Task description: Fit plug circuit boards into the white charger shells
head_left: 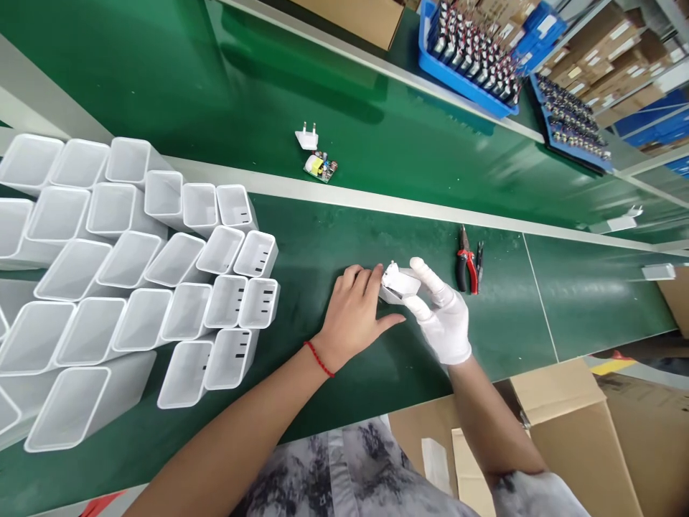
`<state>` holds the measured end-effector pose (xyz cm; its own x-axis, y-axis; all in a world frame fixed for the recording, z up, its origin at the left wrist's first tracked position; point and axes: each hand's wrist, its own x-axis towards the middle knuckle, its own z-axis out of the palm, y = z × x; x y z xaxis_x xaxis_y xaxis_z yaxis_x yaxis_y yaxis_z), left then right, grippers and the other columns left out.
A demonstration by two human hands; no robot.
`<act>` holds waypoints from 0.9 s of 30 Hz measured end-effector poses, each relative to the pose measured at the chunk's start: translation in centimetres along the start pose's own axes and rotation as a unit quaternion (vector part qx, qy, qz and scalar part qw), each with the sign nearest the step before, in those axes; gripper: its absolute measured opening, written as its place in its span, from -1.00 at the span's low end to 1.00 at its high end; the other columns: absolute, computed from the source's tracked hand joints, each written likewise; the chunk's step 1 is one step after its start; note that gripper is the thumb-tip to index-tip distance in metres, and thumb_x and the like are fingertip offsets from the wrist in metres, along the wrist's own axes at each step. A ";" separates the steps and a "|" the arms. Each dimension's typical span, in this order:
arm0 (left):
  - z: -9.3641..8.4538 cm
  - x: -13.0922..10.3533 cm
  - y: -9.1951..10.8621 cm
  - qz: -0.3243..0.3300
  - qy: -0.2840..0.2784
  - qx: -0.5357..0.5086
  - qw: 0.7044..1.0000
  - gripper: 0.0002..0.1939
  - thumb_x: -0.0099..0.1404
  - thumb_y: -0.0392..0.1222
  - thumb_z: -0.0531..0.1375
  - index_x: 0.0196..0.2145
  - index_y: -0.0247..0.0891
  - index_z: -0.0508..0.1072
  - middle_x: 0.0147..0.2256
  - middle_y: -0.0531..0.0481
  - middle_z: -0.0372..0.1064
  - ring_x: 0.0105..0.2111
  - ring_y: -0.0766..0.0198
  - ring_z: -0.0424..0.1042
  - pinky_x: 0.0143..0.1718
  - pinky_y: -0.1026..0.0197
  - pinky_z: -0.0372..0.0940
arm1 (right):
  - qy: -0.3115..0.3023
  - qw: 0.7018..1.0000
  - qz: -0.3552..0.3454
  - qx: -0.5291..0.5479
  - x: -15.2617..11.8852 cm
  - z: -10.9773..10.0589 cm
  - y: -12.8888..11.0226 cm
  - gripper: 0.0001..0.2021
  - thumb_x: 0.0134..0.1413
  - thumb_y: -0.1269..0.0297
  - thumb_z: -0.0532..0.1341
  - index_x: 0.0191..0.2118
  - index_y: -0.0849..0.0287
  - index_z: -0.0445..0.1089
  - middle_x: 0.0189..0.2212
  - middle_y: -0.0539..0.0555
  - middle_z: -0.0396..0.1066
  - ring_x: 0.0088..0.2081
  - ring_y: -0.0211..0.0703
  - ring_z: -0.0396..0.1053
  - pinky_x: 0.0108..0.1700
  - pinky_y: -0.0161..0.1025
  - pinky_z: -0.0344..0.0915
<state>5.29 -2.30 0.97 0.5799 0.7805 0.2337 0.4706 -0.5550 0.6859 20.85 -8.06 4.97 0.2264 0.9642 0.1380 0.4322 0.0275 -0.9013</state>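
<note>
My left hand (pixel 358 310) is bare, with a red cord at the wrist. Its fingers curl against the left side of a small white charger case (pixel 392 295), while the thumb points out in front of it. My right hand (pixel 448 319), in a white glove, pinches a white plug piece (pixel 402 281) between thumb and fingertips at the mouth of the case. The two white parts overlap, and I cannot tell how far one sits in the other. Gloved fingers hide their right side.
Many open white cases (pixel 132 258) stand in rows at left. Behind lie a two-pin plug piece (pixel 307 138) and a small circuit board (pixel 321 167). Red-handled pliers (pixel 467 268) and tweezers (pixel 480 264) rest at right. Blue trays (pixel 468 72) fill the upper shelf; cardboard boxes (pixel 570 424) stand below.
</note>
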 end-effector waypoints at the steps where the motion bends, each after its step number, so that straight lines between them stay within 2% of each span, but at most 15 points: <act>1: 0.1 0.1 0.1 -0.003 0.009 -0.004 1.000 -0.35 0.19 0.11 0.31 0.08 -0.35 0.28 -0.09 -0.25 0.42 0.00 -0.15 0.30 -0.07 -0.13 0.28 | -0.015 1.000 0.001 0.018 -0.1 -0.1 -0.1 -0.47 0.21 0.10 0.26 0.26 0.01 0.23 0.02 0.10 0.50 0.05 0.03 0.47 0.13 0.09 0.41; 4: 0.0 0.3 0.3 -0.019 0.047 -0.046 0.998 -0.61 0.17 -0.04 0.32 -0.14 -0.30 0.36 -0.22 -0.17 0.45 -0.10 -0.06 0.35 -0.10 -0.08 0.29 | -0.004 0.999 0.019 0.043 -0.4 -0.3 -0.4 -0.47 0.31 0.10 0.14 0.33 0.03 0.10 0.11 0.17 0.42 0.08 0.01 0.45 0.14 0.05 0.40; 7: -0.7 0.3 0.4 -0.047 0.076 -0.111 0.990 -0.68 0.07 -0.11 0.33 -0.27 -0.25 0.35 -0.32 -0.10 0.40 -0.16 -0.01 0.35 -0.11 -0.04 0.32 | 0.000 1.000 0.010 -0.008 -0.8 -0.4 -0.6 -0.57 0.32 0.18 0.13 0.26 0.03 0.22 0.15 0.17 0.39 0.06 0.00 0.46 0.11 -0.01 0.43; 10: -1.5 0.3 0.5 -0.054 0.073 -0.159 0.983 -0.68 0.05 -0.15 0.30 -0.24 -0.25 0.34 -0.29 -0.09 0.35 -0.19 0.03 0.34 -0.12 -0.02 0.33 | -0.036 0.986 -0.078 -0.142 -1.1 -0.5 -0.6 -0.63 0.26 0.22 0.18 0.16 0.03 0.33 0.15 0.14 0.38 0.10 0.04 0.42 0.13 0.00 0.40; 13: -2.0 0.2 0.6 -0.048 0.063 -0.175 0.981 -0.64 0.04 -0.17 0.28 -0.19 -0.24 0.34 -0.27 -0.08 0.33 -0.19 0.04 0.34 -0.13 -0.01 0.33 | -0.026 0.958 -0.171 -0.228 -1.2 -0.4 -0.7 -0.55 0.22 0.24 0.22 0.22 -0.01 0.27 0.10 0.13 0.42 0.04 0.00 0.46 0.02 -0.06 0.47; 16: -2.3 0.2 0.6 -0.042 0.056 -0.189 0.979 -0.63 0.02 -0.21 0.27 -0.18 -0.22 0.31 -0.25 -0.05 0.31 -0.22 0.10 0.35 -0.16 0.05 0.34 | -0.020 0.935 -0.198 -0.293 -1.1 -0.3 -1.0 -0.55 0.23 0.26 0.21 0.22 -0.06 0.27 0.09 0.10 0.43 0.00 -0.03 0.49 -0.07 -0.18 0.50; 19: -2.7 0.1 0.6 -0.036 0.044 -0.185 0.981 -0.65 0.00 -0.22 0.27 -0.23 -0.21 0.30 -0.28 -0.01 0.29 -0.32 0.18 0.35 -0.27 0.12 0.35 | -0.074 0.920 -0.219 -0.316 -1.1 -0.3 -1.8 -0.50 0.30 0.29 0.10 0.32 -0.07 0.14 0.21 0.10 0.31 0.08 -0.03 0.44 -0.05 -0.21 0.49; 23: -2.9 -0.3 0.7 -0.003 0.044 -0.143 0.989 -0.62 -0.01 -0.23 0.25 -0.19 -0.23 0.32 -0.30 -0.02 0.31 -0.31 0.14 0.39 -0.28 0.11 0.37 | -0.153 0.919 -0.197 -0.305 -1.3 -0.3 -2.8 -0.47 0.35 0.25 0.02 0.38 -0.02 0.00 0.28 0.12 0.21 0.14 -0.03 0.39 0.01 -0.21 0.46; 27: -2.9 -0.4 0.8 0.013 0.078 -0.116 0.990 -0.59 -0.02 -0.21 0.25 -0.17 -0.26 0.33 -0.32 -0.04 0.33 -0.33 0.12 0.41 -0.27 0.08 0.40 | -0.132 0.939 -0.152 -0.280 -2.1 -0.1 -2.8 -0.47 0.36 0.25 0.01 0.39 -0.03 -0.01 0.26 0.11 0.24 0.14 -0.03 0.38 0.07 -0.18 0.44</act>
<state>3.45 -2.24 3.42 0.4716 0.8120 0.3438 0.2813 -0.5080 0.8141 19.23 -10.18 7.20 -0.1736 0.9679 0.1815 0.8494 0.2405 -0.4698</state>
